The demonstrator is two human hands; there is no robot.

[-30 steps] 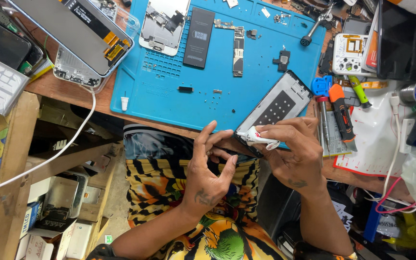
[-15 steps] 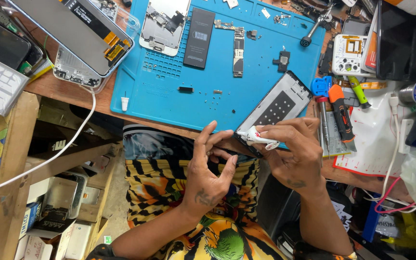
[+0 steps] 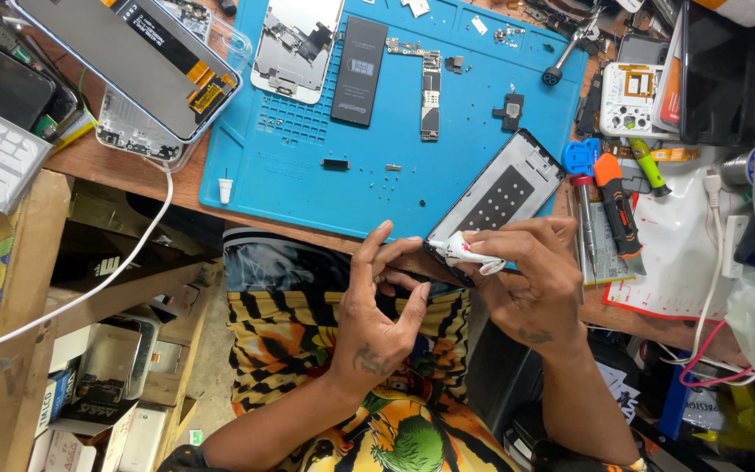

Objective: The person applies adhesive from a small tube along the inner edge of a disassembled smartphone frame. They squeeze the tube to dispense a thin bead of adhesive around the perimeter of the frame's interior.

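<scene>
Phone screen panel (image 3: 502,194) lies tilted over the near edge of the blue silicone work mat (image 3: 308,170). Its lower corner is touched by the fingertips of the left hand (image 3: 377,306), fingers spread, grasping nothing. The right hand (image 3: 535,280) pinches a small white tube (image 3: 467,254) against that corner. A red-edged white sheet (image 3: 675,253) covers the cluttered wooden bench (image 3: 115,166) at right.

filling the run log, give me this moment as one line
left hand: fingertips at screen panel edge | right hand: pinching white tube on panel | panel: overhangs blue mat
</scene>
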